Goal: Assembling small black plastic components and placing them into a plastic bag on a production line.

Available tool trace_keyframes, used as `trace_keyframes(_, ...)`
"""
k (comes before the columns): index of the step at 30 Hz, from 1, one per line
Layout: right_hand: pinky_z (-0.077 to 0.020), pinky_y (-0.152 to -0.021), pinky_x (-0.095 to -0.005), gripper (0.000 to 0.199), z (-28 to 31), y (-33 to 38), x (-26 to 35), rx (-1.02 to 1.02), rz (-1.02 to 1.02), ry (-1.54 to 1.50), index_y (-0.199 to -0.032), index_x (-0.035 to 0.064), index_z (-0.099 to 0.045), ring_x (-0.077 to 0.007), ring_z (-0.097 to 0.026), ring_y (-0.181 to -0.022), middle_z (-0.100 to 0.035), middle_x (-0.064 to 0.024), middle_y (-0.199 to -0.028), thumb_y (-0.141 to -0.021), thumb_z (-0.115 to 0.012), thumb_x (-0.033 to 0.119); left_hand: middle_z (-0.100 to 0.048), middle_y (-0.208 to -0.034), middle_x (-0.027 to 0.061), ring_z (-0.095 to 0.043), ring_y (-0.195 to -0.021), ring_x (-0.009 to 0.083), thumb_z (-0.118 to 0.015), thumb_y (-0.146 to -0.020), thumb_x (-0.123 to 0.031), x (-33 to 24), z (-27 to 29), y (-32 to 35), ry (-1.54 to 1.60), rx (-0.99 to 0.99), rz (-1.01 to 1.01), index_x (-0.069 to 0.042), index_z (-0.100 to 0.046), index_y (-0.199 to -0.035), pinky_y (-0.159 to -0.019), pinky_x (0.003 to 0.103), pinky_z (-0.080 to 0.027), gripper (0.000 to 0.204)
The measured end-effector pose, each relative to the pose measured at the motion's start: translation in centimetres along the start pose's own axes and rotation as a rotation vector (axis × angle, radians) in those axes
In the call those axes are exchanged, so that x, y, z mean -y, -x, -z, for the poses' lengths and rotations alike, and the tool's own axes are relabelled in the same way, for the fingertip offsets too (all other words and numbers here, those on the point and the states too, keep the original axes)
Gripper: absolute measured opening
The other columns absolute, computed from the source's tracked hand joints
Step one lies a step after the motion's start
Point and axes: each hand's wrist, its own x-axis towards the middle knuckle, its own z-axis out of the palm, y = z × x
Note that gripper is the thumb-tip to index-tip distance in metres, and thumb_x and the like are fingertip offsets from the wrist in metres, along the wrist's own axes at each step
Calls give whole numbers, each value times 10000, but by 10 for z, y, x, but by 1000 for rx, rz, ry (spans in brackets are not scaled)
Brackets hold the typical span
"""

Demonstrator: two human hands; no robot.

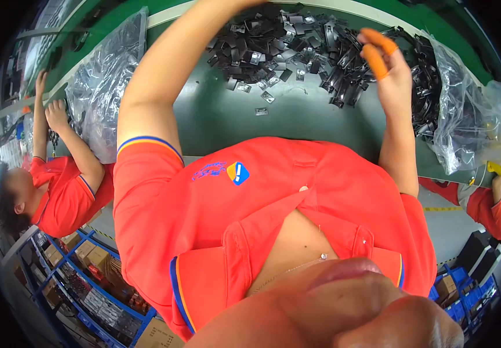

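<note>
Where black parts (338,87) lie, right hand (392,68) half-curled.

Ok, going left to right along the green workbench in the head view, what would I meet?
Crumpled clear plastic bag, lone small rectangular black-and-silver piece, right hand wearing orange finger covers, second crumpled clear plastic bag.

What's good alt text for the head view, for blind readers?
Someone's right hand, with two fingers covered in orange, is at a heap of small dark parts on a green table; the left arm runs off the top edge. Clear plastic lies on either side.
</note>
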Motion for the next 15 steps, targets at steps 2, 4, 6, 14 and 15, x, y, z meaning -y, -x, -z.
trace_keyframes(2,-420,-856,-267,224,1,10,2,149,198,299,-1065,18,-596,-175,-552,-963,-586,-89,-1070,-847,-550,39,-576,-1024,125,-534,-1005,280,-624,-756,-153,10,-2,-7,-92,148,176,-57,-547,-1058,-972,478,-332,326)
trace_keyframes(4,-407,-873,-286,237,-2,16,-2,263,330,490,-1011,22,-609,-249,-532,-1019,-557,-120,-1057,-782,-567,-22,-556,-1077,134,-512,-1038,298,-638,-741,-178,26,-10,0,-98,93,278,-54,-564,-1067,-961,456,-350,356)
trace_keyframes(6,-409,-867,-333,290,-6,18,-3,301,411,654,-994,38,-617,-288,-526,-1002,-546,-120,-1072,-719,-594,-50,-533,-1127,153,-489,-1077,312,-638,-739,-203,42,-17,12,-25,108,271,-47,-575,-1075,-949,430,-368,376)
trace_keyframes(14,-366,-810,-375,223,-11,19,3,310,328,883,-894,57,-602,-278,-505,-967,-545,-70,-1103,-685,-649,-4,-598,-1015,180,-549,-994,329,-574,-799,-188,143,15,122,23,-196,635,-6,-606,-996,-882,386,-430,270)
trace_keyframes(15,-364,-806,-373,215,-12,19,0,292,306,874,-887,60,-603,-276,-506,-964,-548,-63,-1096,-687,-653,3,-599,-1015,183,-550,-990,332,-570,-798,-181,160,19,131,-19,-228,700,-2,-604,-993,-872,388,-435,267)
